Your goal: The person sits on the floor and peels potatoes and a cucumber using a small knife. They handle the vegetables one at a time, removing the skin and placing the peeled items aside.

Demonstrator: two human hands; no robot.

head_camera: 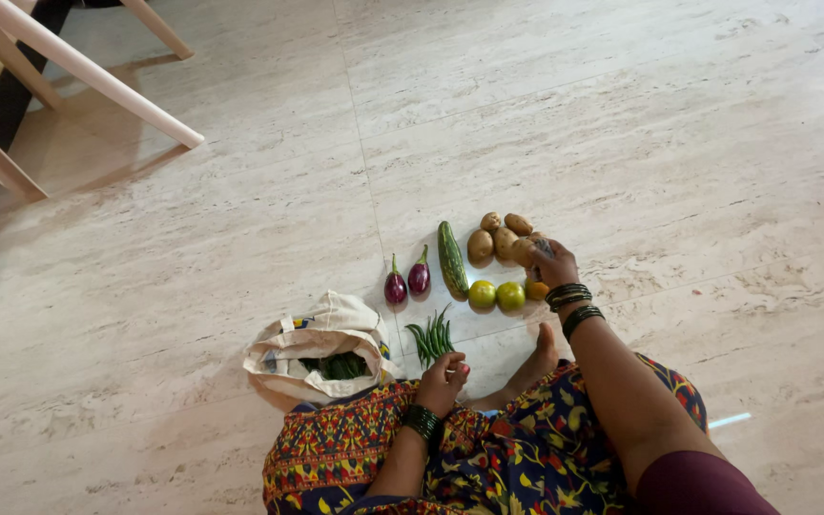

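Open marble floor (622, 114) beyond and right of the potatoes (498, 238). Narrow bare strip between green chillies (433, 336) and tomatoes (496, 295). Blocked on the left by cloth bag (321, 343); cucumber (451, 259) and brinjals (407, 279) packed close. Chair legs (78, 67) far off, upper left

Polished stone floor (622, 114), faint sheen; matt cloth bag (321, 334); glossy aubergines (407, 279); rough, dull potatoes (498, 238); wooden chair legs (78, 67).
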